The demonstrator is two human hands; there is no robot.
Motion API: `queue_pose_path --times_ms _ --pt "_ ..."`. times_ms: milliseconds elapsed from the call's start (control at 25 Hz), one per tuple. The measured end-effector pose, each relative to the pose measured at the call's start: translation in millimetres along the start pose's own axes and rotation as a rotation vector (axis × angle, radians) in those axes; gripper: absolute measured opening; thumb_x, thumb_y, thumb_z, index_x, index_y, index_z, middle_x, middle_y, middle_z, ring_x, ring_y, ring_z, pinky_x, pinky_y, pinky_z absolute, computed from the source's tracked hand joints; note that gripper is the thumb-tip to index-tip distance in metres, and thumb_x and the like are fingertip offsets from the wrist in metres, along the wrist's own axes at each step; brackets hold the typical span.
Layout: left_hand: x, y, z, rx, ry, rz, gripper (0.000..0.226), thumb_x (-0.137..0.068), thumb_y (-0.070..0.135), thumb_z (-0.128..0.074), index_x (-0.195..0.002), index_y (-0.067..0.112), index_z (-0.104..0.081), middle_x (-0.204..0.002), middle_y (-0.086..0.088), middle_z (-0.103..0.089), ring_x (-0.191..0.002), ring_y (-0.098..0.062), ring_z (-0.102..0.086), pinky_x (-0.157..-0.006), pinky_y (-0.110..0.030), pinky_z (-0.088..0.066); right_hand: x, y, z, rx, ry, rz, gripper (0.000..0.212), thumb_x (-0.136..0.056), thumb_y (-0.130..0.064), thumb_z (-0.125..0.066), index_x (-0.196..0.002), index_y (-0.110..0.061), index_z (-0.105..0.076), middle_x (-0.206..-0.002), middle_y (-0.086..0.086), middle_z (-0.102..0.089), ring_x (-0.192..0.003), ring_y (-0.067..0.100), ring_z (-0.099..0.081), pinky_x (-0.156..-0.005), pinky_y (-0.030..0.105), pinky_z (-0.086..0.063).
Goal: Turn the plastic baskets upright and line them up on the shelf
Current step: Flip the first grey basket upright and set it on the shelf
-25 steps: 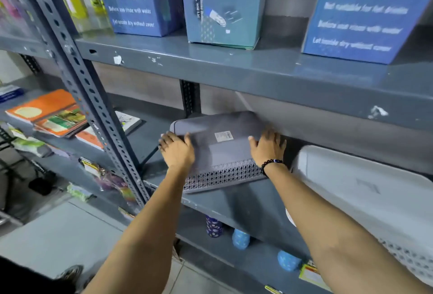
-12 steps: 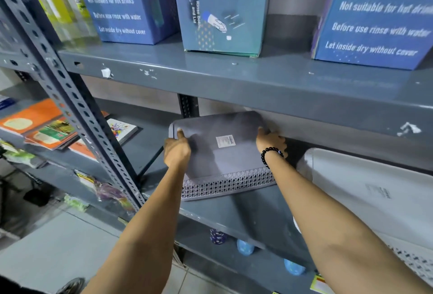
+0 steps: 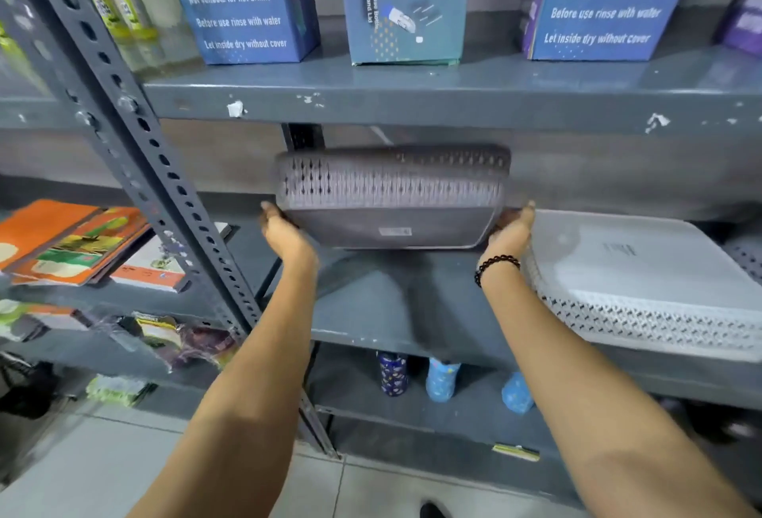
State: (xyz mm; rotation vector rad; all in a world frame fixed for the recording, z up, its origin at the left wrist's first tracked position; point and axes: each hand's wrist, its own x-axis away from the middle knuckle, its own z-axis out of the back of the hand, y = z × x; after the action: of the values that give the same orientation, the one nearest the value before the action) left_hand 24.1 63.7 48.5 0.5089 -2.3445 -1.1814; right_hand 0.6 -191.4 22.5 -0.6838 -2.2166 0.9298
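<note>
grey basket: we see the grey perforated plastic basket (image 3: 391, 198) lifted off the grey metal shelf board (image 3: 371, 311), tipped so its flat base with a small label faces us and its slotted side wall points up. half a second ago it lay upside down on the board with the base on top.
left hand: our left hand (image 3: 284, 235) grips the basket's lower left corner, fingers curled under the edge and out of sight. earlier it lay on top of the base.
right hand: our right hand (image 3: 509, 231) grips the lower right corner, thumb up along the side; a black bead bracelet (image 3: 495, 266) sits on that wrist. it has come down from the far right edge of the base.
place of basket: between our two hands, in the air above the board, close under the upper grey shelf (image 3: 412, 101).
white basket: the white perforated plastic basket (image 3: 643, 278) lies upside down on the board just right of our right hand, where it was before.
above our hands: blue printed cardboard boxes (image 3: 243, 2) stand on the upper shelf.
left of our left hand: a perforated grey upright post (image 3: 136, 125), and beyond it orange and green books (image 3: 70, 241) lying flat.
below our arms: small blue patterned bottles (image 3: 441, 379) on a lower shelf.
</note>
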Motion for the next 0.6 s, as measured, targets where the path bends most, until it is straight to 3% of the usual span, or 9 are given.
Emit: queue_pose_path --times_ms 120,200,280,320,440,520,600 --pt "2.3 -12.2 46.0 -0.104 -0.135 0.164 0.037 -0.098 0.046 -0.037 -0.087 0.02 -0.061 -0.076 0.002 -0.068 -0.075 -0.015 -0.057 -0.069 -0.029 -0.05 -0.1 6.5 35.3 0.131 -0.097 -0.112 0.063 -0.075 -0.066 -0.051 -0.116 -0.02 -0.063 -0.123 0.005 -0.063 -0.118 0.021 -0.057 -0.101 0.036 -0.045" --pt "4.6 -17.7 66.4 -0.185 -0.177 0.29 0.044 -0.093 0.055 -0.038 -0.105 0.019 -0.06 -0.09 -0.004 -0.064 -0.085 -0.024 -0.059 -0.084 -0.041 -0.052 5.6 3.4 52.5 0.258 -0.177 -0.151 0.058 -0.08 -0.056 -0.052 -0.127 -0.022 -0.057 -0.125 0.0 -0.059 -0.106 0.017 -0.059 -0.094 0.036 -0.048" --pt "1.4 -19.0 74.3 -0.246 -0.186 0.366 0.052 -0.089 0.057 -0.04 -0.118 0.018 -0.059 -0.107 -0.009 -0.062 -0.1 -0.029 -0.059 -0.1 -0.048 -0.045 10.2 3.7 61.7 0.36 -0.192 -0.148 0.029 -0.095 -0.036 -0.043 -0.119 -0.024 -0.054 -0.101 -0.002 -0.062 -0.08 0.011 -0.057 -0.071 0.026 -0.048" --pt "0.9 -18.6 75.6 -0.275 -0.181 0.37 0.047 -0.091 0.053 -0.039 -0.11 0.018 -0.063 -0.104 -0.009 -0.064 -0.098 -0.028 -0.06 -0.1 -0.045 -0.045 12.3 4.8 64.5 0.392 -0.183 -0.16 0.022 -0.098 -0.03 -0.04 -0.112 -0.023 -0.055 -0.089 -0.002 -0.061 -0.072 0.011 -0.056 -0.063 0.025 -0.046" --pt "2.8 -19.1 72.9 -0.345 -0.12 0.372 0.034 -0.094 0.035 -0.037 -0.077 0.019 -0.061 -0.076 -0.003 -0.059 -0.066 -0.018 -0.054 -0.073 -0.035 -0.047 11.8 7.5 68.4 0.512 -0.146 -0.183 0.025 -0.098 -0.027 -0.04 -0.086 -0.015 -0.057 -0.078 0.001 -0.058 -0.068 0.016 -0.055 -0.057 0.027 -0.045" --pt "2.2 -22.7 74.1 -0.432 -0.075 0.338 0.033 -0.094 0.026 -0.033 -0.074 0.015 -0.058 -0.067 0.0 -0.05 -0.053 -0.014 -0.04 -0.053 -0.029 -0.035 7.8 9.1 69.3 0.561 -0.144 -0.192 0.027 -0.097 -0.027 -0.04 -0.077 -0.017 -0.054 -0.078 0.002 -0.058 -0.068 0.018 -0.056 -0.058 0.028 -0.045" --pt "1.1 -29.8 76.6 -0.479 -0.063 0.312 0.032 -0.095 0.022 -0.029 -0.077 0.013 -0.054 -0.068 0.0 -0.049 -0.054 -0.013 -0.038 -0.051 -0.026 -0.03 3.2 13.2 72.4 0.644 -0.133 -0.189 0.03 -0.094 -0.03 -0.041 -0.069 -0.018 -0.05 -0.079 0.004 -0.059 -0.07 0.022 -0.057 -0.063 0.031 -0.048"
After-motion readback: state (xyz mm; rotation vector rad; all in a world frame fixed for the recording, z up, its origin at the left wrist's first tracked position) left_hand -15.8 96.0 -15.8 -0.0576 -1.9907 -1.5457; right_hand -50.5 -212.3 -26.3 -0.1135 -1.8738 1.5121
